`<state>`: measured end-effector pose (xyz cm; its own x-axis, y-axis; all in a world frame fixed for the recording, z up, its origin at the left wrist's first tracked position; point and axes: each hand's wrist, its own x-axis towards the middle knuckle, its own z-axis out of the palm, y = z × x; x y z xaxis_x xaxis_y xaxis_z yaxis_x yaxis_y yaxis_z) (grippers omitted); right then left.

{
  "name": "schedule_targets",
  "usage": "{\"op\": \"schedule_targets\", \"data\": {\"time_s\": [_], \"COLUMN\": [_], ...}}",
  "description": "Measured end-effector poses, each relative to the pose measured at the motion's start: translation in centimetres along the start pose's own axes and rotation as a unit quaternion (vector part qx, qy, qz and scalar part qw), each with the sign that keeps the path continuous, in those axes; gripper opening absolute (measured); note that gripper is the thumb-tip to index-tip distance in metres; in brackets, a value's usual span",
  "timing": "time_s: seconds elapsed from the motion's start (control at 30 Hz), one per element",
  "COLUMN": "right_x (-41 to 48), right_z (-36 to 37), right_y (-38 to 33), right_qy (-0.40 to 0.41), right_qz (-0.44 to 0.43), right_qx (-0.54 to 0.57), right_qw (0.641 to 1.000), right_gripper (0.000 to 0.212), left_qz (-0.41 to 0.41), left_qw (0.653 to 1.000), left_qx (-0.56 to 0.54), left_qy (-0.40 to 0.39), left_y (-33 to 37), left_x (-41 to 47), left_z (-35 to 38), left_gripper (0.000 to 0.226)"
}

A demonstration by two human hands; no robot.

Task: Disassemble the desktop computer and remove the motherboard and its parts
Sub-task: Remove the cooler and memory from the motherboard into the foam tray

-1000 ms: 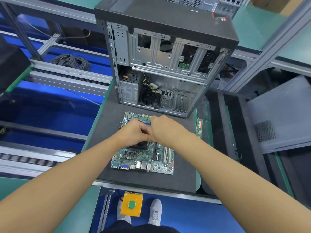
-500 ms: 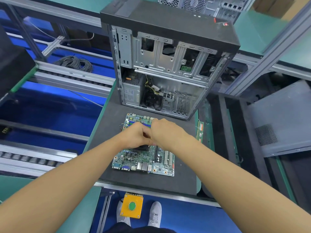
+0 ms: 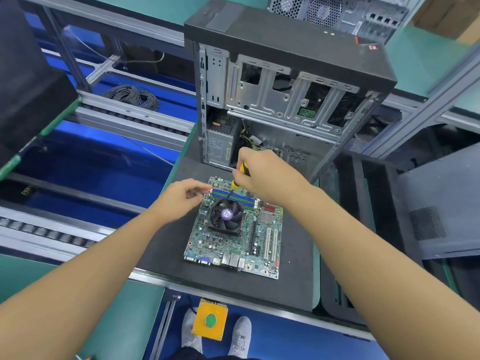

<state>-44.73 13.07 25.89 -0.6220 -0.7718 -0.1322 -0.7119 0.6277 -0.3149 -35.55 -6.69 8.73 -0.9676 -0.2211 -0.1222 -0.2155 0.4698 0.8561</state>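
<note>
Seen from a head-worn camera looking down, a green motherboard (image 3: 220, 245) lay flat on a dark mat covering the table (image 3: 166, 242), already out of the computer case (image 3: 285, 48) that stood upright and open just behind it. The right hand (image 3: 267, 175) hovered over the board's far edge, its fingers (image 3: 242, 157) wrapped around the yellow and black handle of a screwdriver (image 3: 244, 169), with the shaft slanting down toward the far side of the black cooler fan (image 3: 226, 216). The left hand (image 3: 181, 197) sat at the board's far left corner, beside the blue and green memory slots (image 3: 233, 197). Its thumb and forefinger were drawn close together, but whether they pinched a screw or a wire was too small to tell. The step in hand looked to be freeing the cooler from the board. The next move probably called for seating the tip squarely in a cooler screw while the other hand steadied the board. A power supply (image 3: 220, 146) and loose wires remained inside the case. A grey side panel (image 3: 441, 198) lay off to the right, a coil of cables (image 3: 132, 96) to the far left, and a yellow box with a green button (image 3: 210, 320) hung below the table edge. Nothing blocked the cooler, though the right hand hid the screwdriver's tip.
</note>
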Motion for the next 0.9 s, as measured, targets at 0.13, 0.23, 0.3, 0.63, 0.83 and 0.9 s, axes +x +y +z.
{"op": "schedule_targets", "data": {"time_s": [0.13, 0.23, 0.3, 0.63, 0.83, 0.9], "right_x": [1.8, 2.7, 3.3, 4.4, 4.6, 4.7], "right_z": [1.7, 2.9, 3.6, 5.6, 5.5, 5.6], "right_y": [-0.4, -0.4, -0.4, 0.0, -0.1, -0.5], "right_qy": [-0.007, -0.012, -0.014, -0.038, -0.042, -0.047], "right_qz": [0.015, 0.015, 0.011, -0.016, -0.027, -0.032], "right_qx": [0.021, 0.032, 0.029, 0.0, -0.02, -0.038], "right_qw": [1.0, 0.999, 0.999, 0.999, 0.999, 0.998], "right_gripper": [0.021, 0.02, 0.018, 0.02, 0.02, 0.021], "left_qz": [-0.011, -0.017, -0.02, 0.031, 0.016, 0.007], "left_qw": [1.0, 0.999, 0.998, 0.995, 0.993, 0.993], "left_qx": [0.023, 0.043, 0.065, 0.096, 0.11, 0.106], "left_qy": [0.002, 0.003, 0.007, 0.025, 0.047, 0.05], "left_y": [-0.1, 0.1, -0.1, -1.7, -1.7, -1.9], "left_x": [0.6, 1.5, 1.8, 1.3, 1.5, 1.5], "left_z": [1.0, 1.7, 1.9, 2.4, 2.8, 2.8], "left_gripper": [0.037, 0.028, 0.02, 0.013, 0.01, 0.008]}}
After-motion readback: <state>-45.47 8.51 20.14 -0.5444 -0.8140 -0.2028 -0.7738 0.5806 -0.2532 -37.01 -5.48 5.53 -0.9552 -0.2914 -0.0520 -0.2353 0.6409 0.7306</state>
